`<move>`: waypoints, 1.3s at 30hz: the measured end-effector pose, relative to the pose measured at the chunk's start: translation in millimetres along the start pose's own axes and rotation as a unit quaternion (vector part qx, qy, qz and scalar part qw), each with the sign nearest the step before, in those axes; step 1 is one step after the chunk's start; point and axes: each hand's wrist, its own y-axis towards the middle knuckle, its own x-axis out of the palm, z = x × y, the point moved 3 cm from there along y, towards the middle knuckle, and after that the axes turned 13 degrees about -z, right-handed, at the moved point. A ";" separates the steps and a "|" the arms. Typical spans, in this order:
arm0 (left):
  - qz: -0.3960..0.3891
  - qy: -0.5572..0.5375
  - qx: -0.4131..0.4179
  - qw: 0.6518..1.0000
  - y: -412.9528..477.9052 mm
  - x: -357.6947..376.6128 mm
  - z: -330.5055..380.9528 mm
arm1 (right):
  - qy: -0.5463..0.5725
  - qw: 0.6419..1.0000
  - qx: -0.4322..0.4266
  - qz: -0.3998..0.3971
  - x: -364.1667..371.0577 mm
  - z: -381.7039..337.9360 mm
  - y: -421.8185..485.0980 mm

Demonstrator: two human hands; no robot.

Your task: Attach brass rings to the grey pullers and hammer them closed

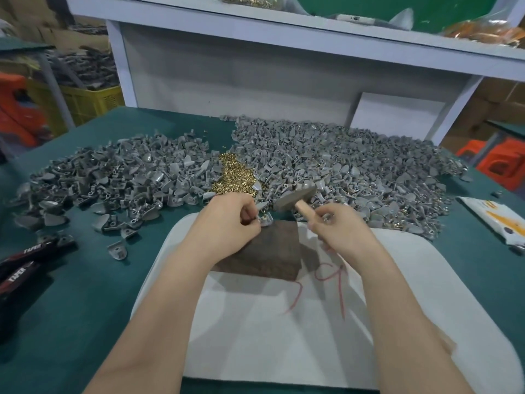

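From the head camera, looking down over both forearms: the left hand (227, 216) has its fingers curled shut, pinching a single grey puller (266, 220) at the fingertips, right at the far edge of a dark wooden block (261, 251). A speck of brass shows just beyond those fingertips, probably a ring on the puller, though it is too small to be sure. The right hand (341, 231) is closed around the pale wooden handle of a hammer (295, 196), whose head hangs tilted just beyond and to the right of the left fingertips, above the block's far corner and not touching the puller.

Beyond both sets of fingers lies a heap of brass rings (234, 177), flanked by two wide piles of grey pullers: one to the left (113, 177) and a larger one to the right (341, 163). Loose pullers spill close to the left knuckles.

The block sits on a white pad (255, 336) with rounded corners, bare on the near side beneath the wrists apart from a red thread (335, 282). Green table covering (71, 294) lies open on either side of the pad. Behind the piles a white shelf unit (255, 75) closes off the far side.

At the left edge lie black-handled pliers (25, 260) printed "TAPER". A white and orange packet (497, 220) lies at the right; its writing is unreadable.
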 end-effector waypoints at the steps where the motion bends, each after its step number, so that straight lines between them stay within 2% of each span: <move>1: 0.001 0.002 -0.001 1.000 0.3 -0.3 -0.4 | -0.039 0.999 -0.007 0.004 0.9 0.0 0.5; 3: 0.005 0.000 0.000 1.000 0.4 -0.4 -1.3 | -0.097 0.994 -0.028 0.042 -1.0 -4.9 -1.4; 6: 0.013 -0.002 0.007 1.000 1.0 -0.2 -2.8 | -0.085 0.983 -0.119 0.112 -4.0 -22.5 -7.0; 8: 0.021 -0.006 0.015 1.000 1.4 -0.2 -2.8 | -0.049 0.981 -0.181 0.053 6.4 -38.9 -9.0; 10: 0.032 -0.022 0.025 0.999 2.2 0.2 -1.9 | -0.041 0.980 -0.195 -0.024 22.8 -50.8 -5.5; 11: 0.041 -0.036 0.027 0.998 2.7 0.0 -1.3 | -0.043 0.980 -0.194 -0.028 27.2 -54.6 -1.5; 12: 0.059 -0.054 0.025 0.997 2.7 -1.6 -0.9 | -0.034 0.980 -0.195 -0.005 26.9 -58.6 3.4; 14: 0.132 -0.100 0.010 0.986 1.5 -9.5 -2.3 | 0.010 0.979 -0.179 0.101 14.2 -63.6 17.2; 16: 0.238 -0.155 -0.004 0.959 -2.7 -19.8 -4.6 | 0.059 0.972 -0.128 0.189 -3.8 -65.0 33.3; 17: 0.284 -0.188 -0.007 0.940 -5.4 -24.2 -5.9 | 0.059 0.976 -0.093 0.187 -7.3 -66.2 41.8; 19: 0.345 -0.259 -0.011 0.902 -9.0 -31.1 -9.9 | -0.032 0.992 -0.029 0.120 1.1 -72.3 55.8; 20: 0.364 -0.293 -0.015 0.884 -9.9 -33.5 -12.9 | -0.083 0.992 -0.026 0.089 10.3 -77.1 59.4; 25: 0.411 -0.481 -0.054 0.773 -11.2 -37.9 -31.3 | -0.176 0.968 -0.175 -0.027 64.3 -118.7 57.4; 28: 0.412 -0.533 -0.070 0.736 -10.6 -36.3 -38.5 | -0.273 0.941 -0.183 -0.085 96.6 -140.5 70.9; 31: 0.407 -0.536 -0.083 0.735 -9.6 -34.3 -39.8 | -0.327 0.930 -0.144 -0.090 114.7 -146.9 86.8; 35: 0.395 -0.537 -0.091 0.740 -8.0 -32.4 -40.5 | -0.301 0.941 -0.137 -0.069 111.5 -144.9 94.4; 37: 0.376 -0.524 -0.089 0.759 -6.5 -31.7 -41.2 | -0.198 0.968 -0.148 -0.047 97.1 -141.6 90.5; 39: 0.344 -0.488 -0.078 0.799 -3.7 -30.0 -41.2 | -0.011 0.984 -0.162 -0.069 78.2 -135.6 79.5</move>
